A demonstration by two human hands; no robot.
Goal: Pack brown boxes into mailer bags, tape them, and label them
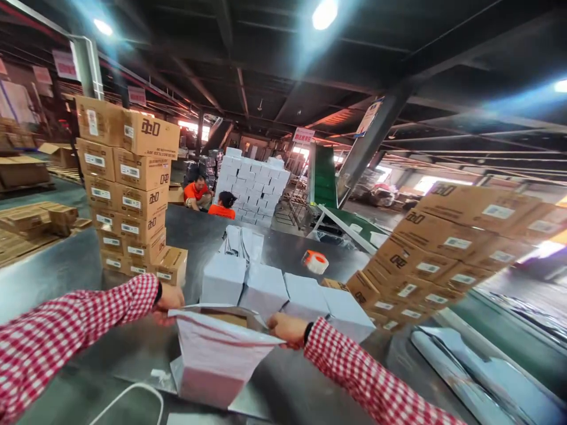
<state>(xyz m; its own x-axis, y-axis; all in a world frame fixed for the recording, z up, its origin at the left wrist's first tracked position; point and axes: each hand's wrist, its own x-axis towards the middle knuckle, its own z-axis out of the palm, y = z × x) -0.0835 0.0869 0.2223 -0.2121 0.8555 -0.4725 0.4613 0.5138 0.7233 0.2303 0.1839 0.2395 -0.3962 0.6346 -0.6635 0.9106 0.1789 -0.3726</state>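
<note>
Both hands, left (170, 298) and right (283, 327), grip a glossy white mailer bag (217, 354) around a cardboard box (225, 317).

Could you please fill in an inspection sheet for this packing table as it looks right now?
Surface: grey metal table, shiny.
Job's things: white bag around a brown box.
Clutter: white boxes, tape roll, flat bags.
Grippers: left hand and right hand each grip the bag's mouth.
Cables: white cable at the near edge.
Surroundings: carton stacks left and right; two people in orange beyond.
</note>
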